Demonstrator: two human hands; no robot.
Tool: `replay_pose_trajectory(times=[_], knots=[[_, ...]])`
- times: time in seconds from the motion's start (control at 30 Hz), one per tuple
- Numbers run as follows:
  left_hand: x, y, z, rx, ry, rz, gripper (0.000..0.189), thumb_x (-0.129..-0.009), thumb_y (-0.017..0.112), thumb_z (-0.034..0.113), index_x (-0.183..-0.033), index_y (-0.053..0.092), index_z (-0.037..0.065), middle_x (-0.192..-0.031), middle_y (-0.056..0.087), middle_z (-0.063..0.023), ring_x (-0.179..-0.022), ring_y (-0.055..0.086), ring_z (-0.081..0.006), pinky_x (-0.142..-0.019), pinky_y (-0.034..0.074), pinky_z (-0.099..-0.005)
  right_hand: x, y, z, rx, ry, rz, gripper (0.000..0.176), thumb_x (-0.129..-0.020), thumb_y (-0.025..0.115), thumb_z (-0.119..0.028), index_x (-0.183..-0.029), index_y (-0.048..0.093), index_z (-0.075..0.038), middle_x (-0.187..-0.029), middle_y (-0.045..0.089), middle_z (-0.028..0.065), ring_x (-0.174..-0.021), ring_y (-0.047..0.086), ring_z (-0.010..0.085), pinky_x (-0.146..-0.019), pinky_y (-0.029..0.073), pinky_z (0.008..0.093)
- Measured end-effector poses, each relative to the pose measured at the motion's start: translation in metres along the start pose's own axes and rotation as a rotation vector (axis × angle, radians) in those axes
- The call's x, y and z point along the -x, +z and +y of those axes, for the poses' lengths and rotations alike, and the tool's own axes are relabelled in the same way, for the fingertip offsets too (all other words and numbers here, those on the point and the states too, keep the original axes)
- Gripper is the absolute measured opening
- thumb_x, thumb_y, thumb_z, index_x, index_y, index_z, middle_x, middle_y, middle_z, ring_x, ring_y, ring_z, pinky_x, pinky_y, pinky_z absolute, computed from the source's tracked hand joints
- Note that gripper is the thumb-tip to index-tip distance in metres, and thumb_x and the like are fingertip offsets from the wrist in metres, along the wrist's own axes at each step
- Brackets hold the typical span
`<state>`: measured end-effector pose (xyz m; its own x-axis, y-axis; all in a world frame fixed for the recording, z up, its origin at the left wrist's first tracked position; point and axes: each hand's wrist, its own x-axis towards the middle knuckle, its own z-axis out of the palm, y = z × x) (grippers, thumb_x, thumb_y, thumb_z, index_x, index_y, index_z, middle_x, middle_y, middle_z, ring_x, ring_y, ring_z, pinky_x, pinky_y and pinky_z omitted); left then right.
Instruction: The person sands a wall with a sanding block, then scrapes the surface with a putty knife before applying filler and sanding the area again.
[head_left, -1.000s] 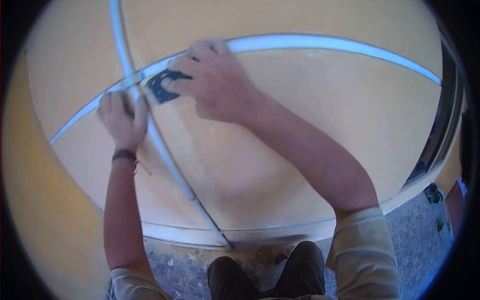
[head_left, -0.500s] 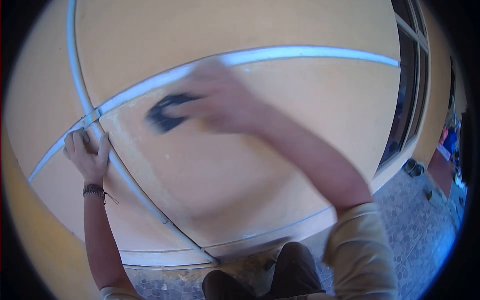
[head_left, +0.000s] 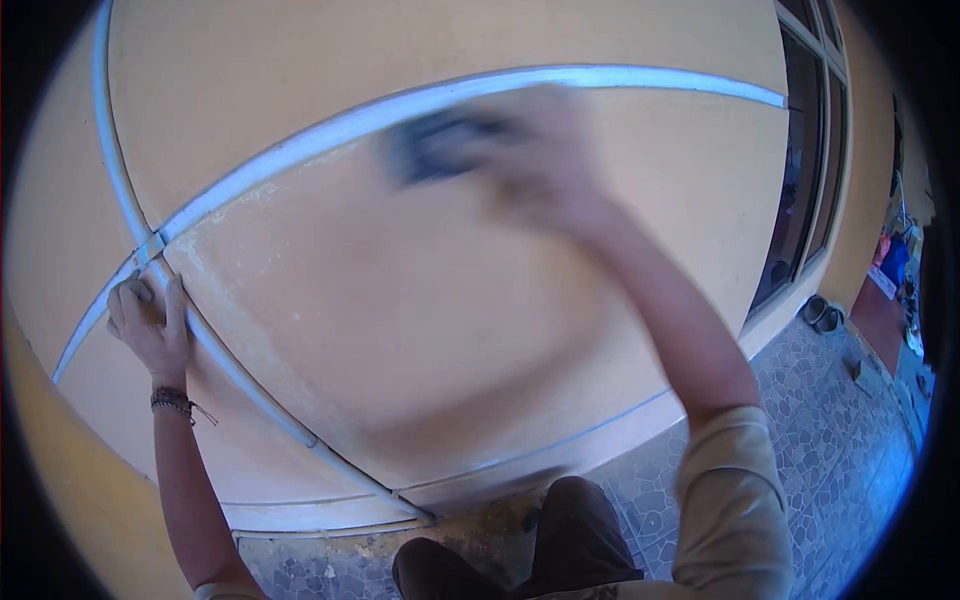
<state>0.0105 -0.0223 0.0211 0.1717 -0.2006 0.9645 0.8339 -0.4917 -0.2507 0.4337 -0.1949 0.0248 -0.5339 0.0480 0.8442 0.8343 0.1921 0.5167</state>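
Observation:
Near the crossing of the white pipe [head_left: 235, 370] and the pale blue-white band [head_left: 330, 130], my left hand [head_left: 150, 325] rests against the wall, its fingers curled by the pipe and nothing clearly visible in them. A braided bracelet [head_left: 172, 400] is on that wrist. My right hand [head_left: 545, 160], smeared by motion, grips a dark block-like object [head_left: 440, 145] just below the band, over the peach wall [head_left: 420, 290]. Whether the block touches the wall cannot be made out. Pale scuffed patches mark the wall along the pipe and under the band.
A dark window [head_left: 800, 170] with a light frame is at the right. Shoes [head_left: 822, 314] stand on the patterned tile floor [head_left: 800, 420] by the wall's corner. Colourful items [head_left: 895, 260] lie farther right. My knees show at the bottom.
My right hand has moved right and slightly up with the dark block. The view has shifted a little; my left hand remains by the pipe.

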Motion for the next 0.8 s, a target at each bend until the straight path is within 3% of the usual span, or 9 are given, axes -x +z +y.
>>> replay_pose_trajectory(times=[0.17,0.23,0.3,0.37,0.43,0.5,0.6,0.63,0.8], knots=[[0.013,0.018,0.011,0.042,-0.218,0.062,0.029,-0.086,0.064,0.031,-0.085,0.052,0.005,-0.095,0.056,-0.0088,-0.097,0.05,-0.0248,-0.087,0.03,-0.039,0.031,-0.003,0.021,0.253,0.395,0.591,0.036,-0.063,0.062,0.003,-0.093,0.07,-0.014,-0.103,0.067,0.0103,-0.088,0.059,0.0291,-0.076,0.045,0.0401],[0.01,0.022,0.023,0.174,-0.308,0.134,0.03,-0.088,0.063,0.032,-0.09,0.054,0.003,-0.102,0.059,-0.0122,-0.106,0.05,-0.0271,-0.094,0.029,-0.0411,-0.006,0.08,-0.026,0.057,0.395,0.429,0.025,-0.068,0.061,-0.005,-0.091,0.069,-0.012,-0.097,0.063,0.0097,-0.093,0.057,0.0294,-0.086,0.042,0.0407],[0.01,0.022,0.034,0.421,-0.503,0.13,0.035,-0.089,0.061,0.033,-0.098,0.055,0.001,-0.109,0.06,-0.0158,-0.115,0.049,-0.0298,-0.102,0.025,-0.0433,-0.043,0.06,-0.079,-0.078,0.09,0.313,0.028,-0.068,0.061,-0.005,-0.093,0.068,-0.016,-0.095,0.059,0.005,-0.094,0.053,0.0262,-0.089,0.039,0.0432],[0.012,0.016,0.051,0.195,-0.458,-0.012,0.054,-0.091,0.057,0.031,-0.128,0.043,-0.004,-0.131,0.047,-0.0225,-0.126,0.039,-0.0342,-0.107,0.02,-0.0423,-0.015,0.054,-0.043,-0.243,-0.017,0.204,0.03,-0.065,0.062,-0.004,-0.092,0.067,-0.017,-0.102,0.058,0.0036,-0.091,0.053,0.0255,-0.085,0.04,0.0439],[0.024,0.021,0.07,0.074,-0.208,0.012,0.063,-0.092,0.054,0.03,-0.139,0.032,-0.005,-0.142,0.036,-0.0246,-0.134,0.031,-0.0353,-0.109,0.019,-0.0408,0.038,-0.02,0.006,0.109,0.179,0.076,0.034,-0.062,0.062,-0.004,-0.094,0.07,-0.015,-0.1,0.065,0.0052,-0.092,0.055,0.0285,-0.084,0.041,0.0427],[0.022,0.018,0.077,0.078,-0.211,-0.073,0.065,-0.096,0.045,0.029,-0.146,0.02,-0.003,-0.152,0.02,-0.0217,-0.142,0.017,-0.0317,-0.113,0.011,-0.0435,0.09,-0.043,0.049,0.22,0.389,0.463,0.037,-0.066,0.058,0.001,-0.098,0.07,-0.013,-0.104,0.066,0.0135,-0.086,0.06,0.0302,-0.072,0.043,0.0461],[0.026,0.017,0.071,0.267,-0.217,-0.024,0.062,-0.097,0.044,0.029,-0.146,0.022,-0.002,-0.152,0.022,-0.0197,-0.142,0.017,-0.0322,-0.114,0.006,-0.0455,0.06,0.003,-0.016,0.328,0.688,0.601,0.031,-0.069,0.057,-0.002,-0.096,0.071,-0.012,-0.101,0.066,0.0148,-0.083,0.06,0.0289,-0.065,0.042,0.0466],[0.028,0.015,0.072,0.314,-0.254,-0.031,0.062,-0.097,0.043,0.029,-0.146,0.022,-0.002,-0.152,0.023,-0.0191,-0.142,0.017,-0.0325,-0.114,0.004,-0.046,0.031,0.024,-0.071,0.406,0.776,0.322,0.035,-0.069,0.059,-0.007,-0.102,0.069,-0.012,-0.106,0.065,0.014,-0.086,0.06,0.0279,-0.066,0.041,0.0451],[0.043,0.012,0.066,0.259,-0.377,-0.076,0.057,-0.098,0.04,0.03,-0.145,0.027,0.001,-0.152,0.023,-0.0206,-0.142,0.014,-0.0375,-0.113,0.003,-0.0513,0.036,0.081,-0.137,-0.088,0.05,0.068,0.044,-0.075,0.061,-0.015,-0.119,0.059,-0.013,-0.112,0.062,0.0092,-0.099,0.056,0.0306,-0.078,0.04,0.049]])
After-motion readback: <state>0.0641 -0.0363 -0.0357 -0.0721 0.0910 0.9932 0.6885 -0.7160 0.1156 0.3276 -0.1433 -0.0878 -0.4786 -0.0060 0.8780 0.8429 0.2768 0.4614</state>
